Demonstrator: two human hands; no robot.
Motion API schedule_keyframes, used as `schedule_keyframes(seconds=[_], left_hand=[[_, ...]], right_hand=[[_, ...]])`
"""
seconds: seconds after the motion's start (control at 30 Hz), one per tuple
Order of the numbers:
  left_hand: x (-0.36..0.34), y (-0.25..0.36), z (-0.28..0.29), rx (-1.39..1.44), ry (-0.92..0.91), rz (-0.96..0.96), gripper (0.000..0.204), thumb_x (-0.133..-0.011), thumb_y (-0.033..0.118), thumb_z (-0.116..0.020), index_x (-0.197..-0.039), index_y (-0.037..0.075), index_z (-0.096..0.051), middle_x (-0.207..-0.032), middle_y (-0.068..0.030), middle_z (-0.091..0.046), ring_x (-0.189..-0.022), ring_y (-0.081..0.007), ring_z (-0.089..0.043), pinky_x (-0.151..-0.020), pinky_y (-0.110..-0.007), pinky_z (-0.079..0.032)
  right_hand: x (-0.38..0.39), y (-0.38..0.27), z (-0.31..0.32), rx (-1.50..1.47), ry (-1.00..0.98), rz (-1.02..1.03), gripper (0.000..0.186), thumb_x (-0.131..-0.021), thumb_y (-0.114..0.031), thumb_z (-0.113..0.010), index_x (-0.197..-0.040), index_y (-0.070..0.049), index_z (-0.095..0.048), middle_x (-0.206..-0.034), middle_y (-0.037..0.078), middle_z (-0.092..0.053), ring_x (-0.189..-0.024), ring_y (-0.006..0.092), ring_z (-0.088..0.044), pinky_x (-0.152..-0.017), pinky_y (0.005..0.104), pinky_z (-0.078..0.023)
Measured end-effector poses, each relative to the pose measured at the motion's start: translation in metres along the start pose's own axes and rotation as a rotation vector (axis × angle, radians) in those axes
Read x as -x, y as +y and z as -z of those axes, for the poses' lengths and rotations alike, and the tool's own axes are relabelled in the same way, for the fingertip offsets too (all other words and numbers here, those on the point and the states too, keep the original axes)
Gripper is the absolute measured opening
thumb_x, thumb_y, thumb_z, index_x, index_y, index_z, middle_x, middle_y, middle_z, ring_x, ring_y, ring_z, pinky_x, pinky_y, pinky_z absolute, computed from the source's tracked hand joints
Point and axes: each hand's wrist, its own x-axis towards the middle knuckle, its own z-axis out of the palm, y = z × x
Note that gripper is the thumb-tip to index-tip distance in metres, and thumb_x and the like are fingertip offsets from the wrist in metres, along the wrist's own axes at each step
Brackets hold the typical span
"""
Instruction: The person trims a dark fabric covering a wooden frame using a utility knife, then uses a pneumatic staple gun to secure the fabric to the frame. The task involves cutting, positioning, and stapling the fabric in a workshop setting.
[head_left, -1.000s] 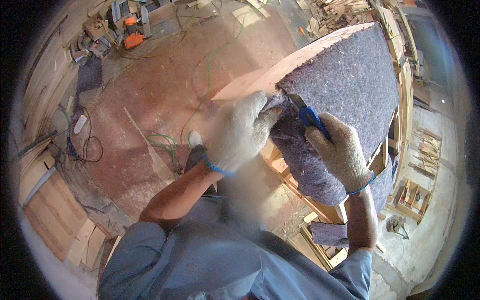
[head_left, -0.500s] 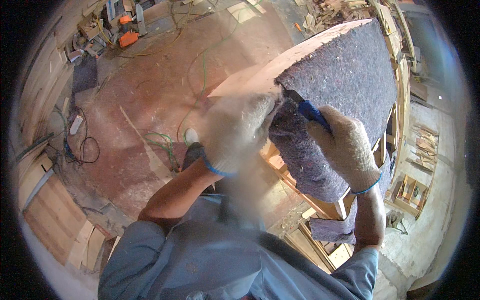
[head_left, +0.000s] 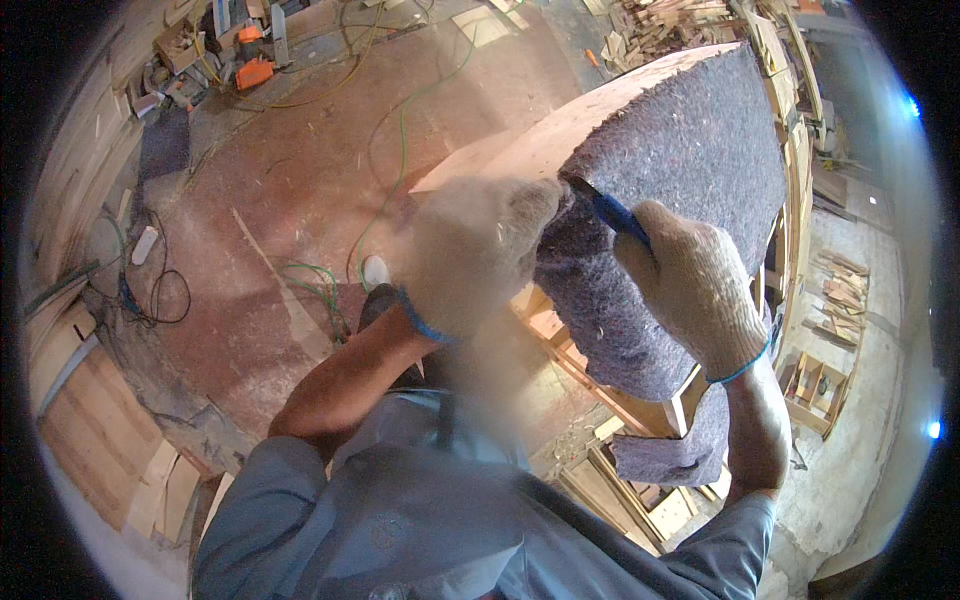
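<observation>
While pinching left edge of grey felt (head_left: 690, 130) in left hand (head_left: 475, 250), gripping blue utility knife (head_left: 620, 216) in right hand (head_left: 698, 282) above felt, holding blade (head_left: 582, 187) at that edge. Can see wooden frame (head_left: 650, 416) beneath felt.

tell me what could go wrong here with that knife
The knife in the right hand could slip and catch the left hand, which is close to the blade at the edge of the felt. The blade might also scratch the pale board beside that edge. The loose green cord near the shoe may trip someone.
</observation>
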Motion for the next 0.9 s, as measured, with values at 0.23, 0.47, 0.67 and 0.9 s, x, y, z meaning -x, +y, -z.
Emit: schedule_keyframes(seconds=[0.23,0.47,0.67,0.9], left_hand=[[0.001,0.0,-0.005,0.032,0.059,-0.011,0.018,-0.092,0.016,-0.065,-0.108,0.012,-0.072,-0.088,-0.01,-0.066,-0.078,-0.0306,-0.064,-0.07,-0.045,-0.05],[0.003,0.008,-0.003,0.114,0.117,0.023,0.018,-0.089,0.013,-0.07,-0.106,0.011,-0.072,-0.089,-0.0098,-0.068,-0.082,-0.0305,-0.065,-0.073,-0.045,-0.052],[0.01,0.011,0.002,0.084,0.03,-0.026,0.022,-0.087,0.013,-0.073,-0.108,0.01,-0.07,-0.099,-0.0118,-0.071,-0.09,-0.0306,-0.067,-0.078,-0.045,-0.053],[0.004,0.015,0.001,0.365,-0.115,0.269,0.033,-0.086,0.019,-0.077,-0.114,0.006,-0.066,-0.098,-0.0168,-0.071,-0.089,-0.0379,-0.07,-0.077,-0.047,-0.055]], right_hand=[[-0.003,0.0,-0.009,0.122,0.053,0.054,0.02,-0.098,-0.023,-0.064,-0.093,-0.005,-0.058,-0.073,0.022,-0.064,-0.072,0.0442,-0.067,-0.062,0.0525,-0.051],[0.006,-0.006,-0.004,0.116,-0.025,-0.034,0.02,-0.098,-0.024,-0.063,-0.093,-0.005,-0.058,-0.073,0.021,-0.064,-0.072,0.0437,-0.068,-0.063,0.0529,-0.051],[0.012,-0.001,-0.002,0.091,-0.001,-0.037,0.018,-0.097,-0.021,-0.065,-0.093,-0.005,-0.06,-0.074,0.021,-0.065,-0.069,0.0412,-0.068,-0.062,0.0504,-0.051],[0.029,0.011,0.003,-0.068,0.035,-0.102,0.017,-0.097,-0.022,-0.064,-0.095,-0.005,-0.062,-0.073,0.02,-0.063,-0.066,0.0381,-0.065,-0.061,0.0467,-0.049]])
